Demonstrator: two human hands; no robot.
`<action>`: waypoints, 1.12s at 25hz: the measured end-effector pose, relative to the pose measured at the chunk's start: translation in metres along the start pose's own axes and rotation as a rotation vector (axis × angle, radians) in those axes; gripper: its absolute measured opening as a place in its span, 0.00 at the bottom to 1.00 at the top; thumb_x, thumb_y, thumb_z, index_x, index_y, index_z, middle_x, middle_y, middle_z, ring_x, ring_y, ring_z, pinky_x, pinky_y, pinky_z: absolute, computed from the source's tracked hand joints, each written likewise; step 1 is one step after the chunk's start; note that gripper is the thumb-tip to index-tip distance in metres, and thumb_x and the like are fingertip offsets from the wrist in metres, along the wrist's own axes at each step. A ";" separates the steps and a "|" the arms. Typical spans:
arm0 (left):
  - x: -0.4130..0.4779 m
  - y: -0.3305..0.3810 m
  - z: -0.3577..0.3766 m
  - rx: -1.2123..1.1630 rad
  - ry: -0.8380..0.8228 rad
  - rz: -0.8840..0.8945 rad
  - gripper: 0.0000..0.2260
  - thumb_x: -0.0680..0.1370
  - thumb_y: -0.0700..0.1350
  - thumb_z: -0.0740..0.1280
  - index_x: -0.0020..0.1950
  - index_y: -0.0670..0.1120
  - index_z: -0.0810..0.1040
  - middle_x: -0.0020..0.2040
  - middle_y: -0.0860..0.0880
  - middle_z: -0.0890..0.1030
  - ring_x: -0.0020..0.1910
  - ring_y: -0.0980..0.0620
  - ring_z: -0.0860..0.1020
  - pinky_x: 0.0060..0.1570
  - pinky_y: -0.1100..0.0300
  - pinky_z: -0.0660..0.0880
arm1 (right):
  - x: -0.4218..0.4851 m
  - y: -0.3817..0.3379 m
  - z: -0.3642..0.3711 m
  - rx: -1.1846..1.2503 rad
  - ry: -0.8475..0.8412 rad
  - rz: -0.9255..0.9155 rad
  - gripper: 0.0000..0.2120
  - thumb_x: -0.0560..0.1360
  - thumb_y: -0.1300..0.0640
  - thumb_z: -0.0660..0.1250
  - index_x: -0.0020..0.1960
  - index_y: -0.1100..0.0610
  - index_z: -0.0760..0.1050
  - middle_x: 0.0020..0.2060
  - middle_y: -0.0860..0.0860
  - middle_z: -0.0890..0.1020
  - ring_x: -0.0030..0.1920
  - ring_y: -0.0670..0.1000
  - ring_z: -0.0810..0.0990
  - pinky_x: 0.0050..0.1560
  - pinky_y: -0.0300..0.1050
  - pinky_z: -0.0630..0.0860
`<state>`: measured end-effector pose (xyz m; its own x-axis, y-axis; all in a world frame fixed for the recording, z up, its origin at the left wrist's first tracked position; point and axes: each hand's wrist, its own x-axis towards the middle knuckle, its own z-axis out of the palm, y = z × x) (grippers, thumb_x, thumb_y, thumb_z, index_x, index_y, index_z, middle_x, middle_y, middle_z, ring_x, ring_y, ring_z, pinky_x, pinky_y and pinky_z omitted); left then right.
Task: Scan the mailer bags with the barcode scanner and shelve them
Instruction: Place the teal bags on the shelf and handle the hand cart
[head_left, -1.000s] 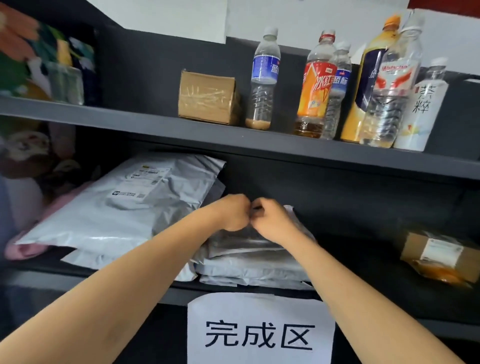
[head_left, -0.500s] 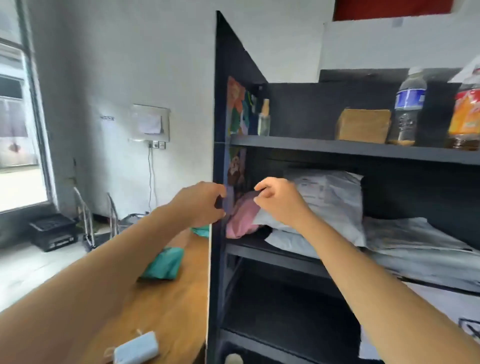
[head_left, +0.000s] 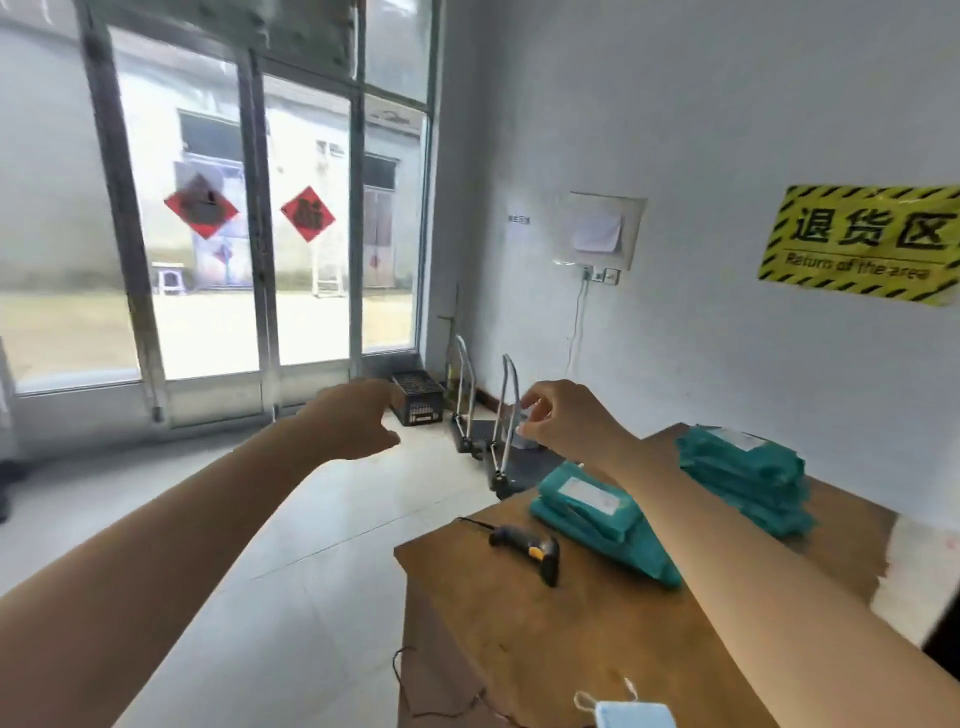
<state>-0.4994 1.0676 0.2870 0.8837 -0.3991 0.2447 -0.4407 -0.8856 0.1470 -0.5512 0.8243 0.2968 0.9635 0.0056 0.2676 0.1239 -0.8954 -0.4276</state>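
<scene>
A black barcode scanner (head_left: 535, 550) lies on the wooden table (head_left: 597, 639), its cable running off the left edge. Just right of it sits a low stack of teal mailer bags (head_left: 582, 501), and a taller teal stack (head_left: 748, 483) stands farther back right. My left hand (head_left: 358, 421) hangs in the air over the floor, left of the table, fingers loosely curled and holding nothing. My right hand (head_left: 558, 421) floats above the near stack, fingers loosely bent, empty. The shelf is out of view.
A blue face mask (head_left: 631, 714) lies at the table's near edge. Folded metal hand trolleys (head_left: 488, 431) and a black crate (head_left: 418, 397) stand on the floor by the wall. Glass doors (head_left: 249, 234) fill the left; a yellow returns sign (head_left: 862, 241) hangs right.
My view has swung left from the shelf of grey mailers to the table. Both hands left the shelved bags and now hang empty in the air.
</scene>
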 end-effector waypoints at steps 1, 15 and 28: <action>0.014 -0.029 0.004 0.011 -0.004 -0.038 0.22 0.75 0.50 0.68 0.68 0.50 0.71 0.65 0.48 0.76 0.63 0.48 0.74 0.61 0.53 0.72 | 0.028 -0.006 0.016 0.017 -0.017 -0.014 0.11 0.71 0.60 0.70 0.53 0.56 0.78 0.40 0.49 0.81 0.41 0.48 0.77 0.40 0.39 0.71; 0.315 -0.306 0.037 -0.012 -0.114 -0.148 0.21 0.75 0.45 0.69 0.67 0.47 0.72 0.60 0.46 0.77 0.59 0.48 0.75 0.57 0.55 0.73 | 0.424 -0.026 0.162 -0.009 -0.153 0.004 0.16 0.71 0.59 0.71 0.58 0.59 0.76 0.41 0.49 0.81 0.42 0.48 0.78 0.42 0.41 0.72; 0.676 -0.329 0.129 -0.198 -0.210 0.424 0.26 0.78 0.55 0.64 0.72 0.44 0.67 0.65 0.44 0.77 0.61 0.47 0.76 0.63 0.54 0.72 | 0.594 0.111 0.173 -0.224 -0.073 0.655 0.27 0.75 0.52 0.67 0.72 0.55 0.66 0.71 0.55 0.70 0.69 0.55 0.70 0.64 0.45 0.68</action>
<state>0.2637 1.0583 0.2806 0.6249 -0.7702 0.1276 -0.7705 -0.5820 0.2601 0.0759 0.8057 0.2588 0.8378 -0.5440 -0.0471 -0.5325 -0.7949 -0.2908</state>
